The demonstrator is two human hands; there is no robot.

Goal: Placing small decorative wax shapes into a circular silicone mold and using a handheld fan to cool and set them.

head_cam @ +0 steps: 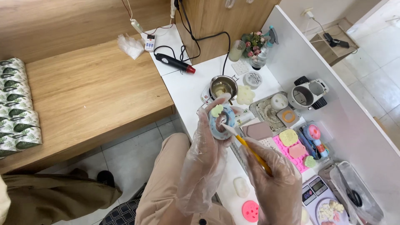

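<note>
My left hand [206,146], in a clear plastic glove, holds up a round blue-grey ring-shaped piece [221,121] with a pale green flower shape on its top edge. My right hand [273,177], also gloved, grips a yellow-handled brush [246,145] whose pale tip touches the ring's lower right side. Both hands hover over the front edge of the white table [187,89], above my beige trousers.
On the table: a small metal pot [223,86] of wax on a warmer, a black heat tool [175,63], a pink mould tray [293,151], a digital scale [318,192], a pink disc [250,210], a white appliance [307,95], flowers [254,41]. A wooden bench [83,91] stands left.
</note>
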